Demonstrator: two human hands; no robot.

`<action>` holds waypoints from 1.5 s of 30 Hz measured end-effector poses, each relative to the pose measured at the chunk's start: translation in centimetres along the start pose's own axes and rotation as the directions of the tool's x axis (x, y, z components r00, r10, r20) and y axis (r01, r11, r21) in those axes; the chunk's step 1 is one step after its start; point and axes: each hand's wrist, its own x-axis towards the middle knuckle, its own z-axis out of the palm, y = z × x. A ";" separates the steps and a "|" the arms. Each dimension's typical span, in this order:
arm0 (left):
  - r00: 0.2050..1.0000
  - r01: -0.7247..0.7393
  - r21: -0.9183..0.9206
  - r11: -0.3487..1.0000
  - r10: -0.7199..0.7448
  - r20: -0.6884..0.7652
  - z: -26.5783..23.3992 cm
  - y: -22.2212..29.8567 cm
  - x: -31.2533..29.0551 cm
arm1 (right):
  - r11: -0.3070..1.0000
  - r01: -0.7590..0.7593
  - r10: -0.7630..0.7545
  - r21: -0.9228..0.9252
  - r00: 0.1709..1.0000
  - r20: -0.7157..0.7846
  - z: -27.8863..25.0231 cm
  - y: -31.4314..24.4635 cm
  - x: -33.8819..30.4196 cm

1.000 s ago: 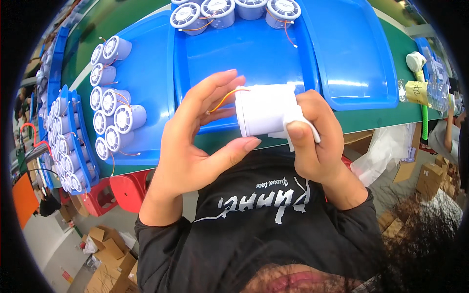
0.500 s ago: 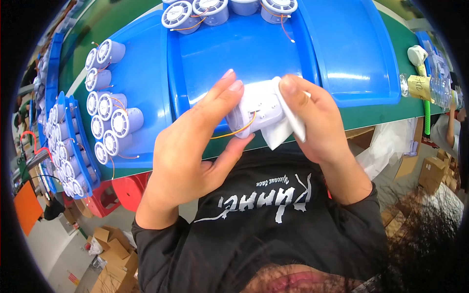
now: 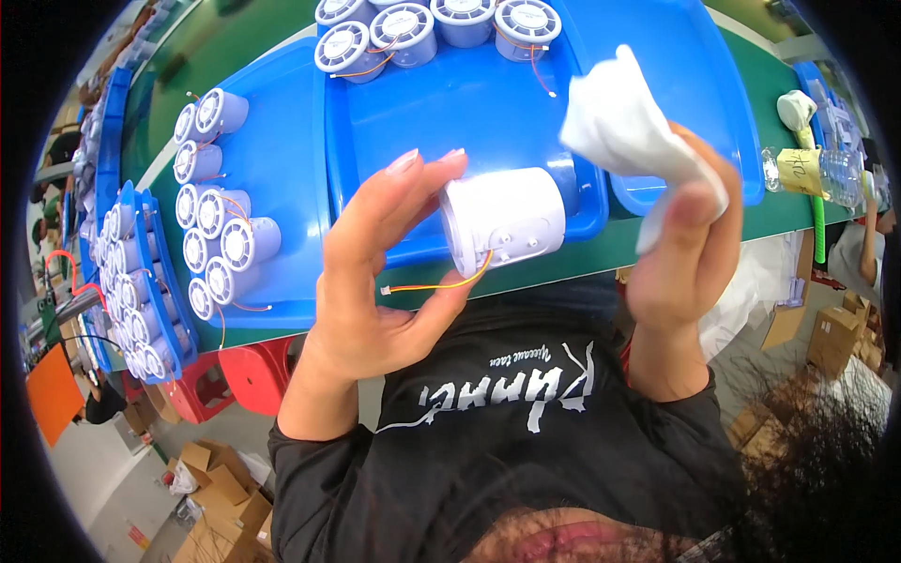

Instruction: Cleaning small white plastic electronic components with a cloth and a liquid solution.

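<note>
A white cylindrical housing (image 3: 514,218) lies on its side in the air above the tray's near edge, with thin red and yellow wires and a small plug trailing from its side. My left hand (image 3: 380,272) grips its left end, thumb below and fingers above. Off to the right, my right hand (image 3: 690,225) is closed on a white cloth (image 3: 624,113), whose loose end flares up and to the left. That hand is slightly blurred and apart from the housing. Below the housing is the middle blue tray (image 3: 404,113).
Similar vented cylinders (image 3: 404,33) stand at the middle tray's far end. Several more cylinders (image 3: 249,244) lie in the left blue tray (image 3: 291,169). On the right are another blue tray (image 3: 694,84) and a plastic bottle (image 3: 840,176). Red stools (image 3: 253,371) stand below the green table.
My right hand has pulled away from the housing to the right, lifting the cloth with it. The housing's side is now uncovered, still in my left hand.
</note>
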 end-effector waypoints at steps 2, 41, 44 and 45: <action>0.998 -0.051 0.008 0.999 0.051 0.042 0.3 -0.1 0.1 | 0.962 0.189 -0.149 -0.196 0.968 0.200 0.5 -0.7 -0.6; 0.870 0.225 0.023 0.974 -0.212 0.444 4.4 2.5 7.1 | 0.967 -0.214 0.255 -0.139 0.837 0.484 -5.3 -0.8 -0.5; 0.756 0.452 0.071 0.889 -0.424 0.498 3.2 3.1 6.5 | 0.956 -0.275 0.293 -0.103 0.887 0.357 -5.1 -0.5 -0.7; 0.797 0.411 0.034 0.911 -0.378 0.471 3.0 3.2 5.9 | 0.937 -0.341 0.348 -0.081 0.878 0.329 -4.9 -0.7 -1.1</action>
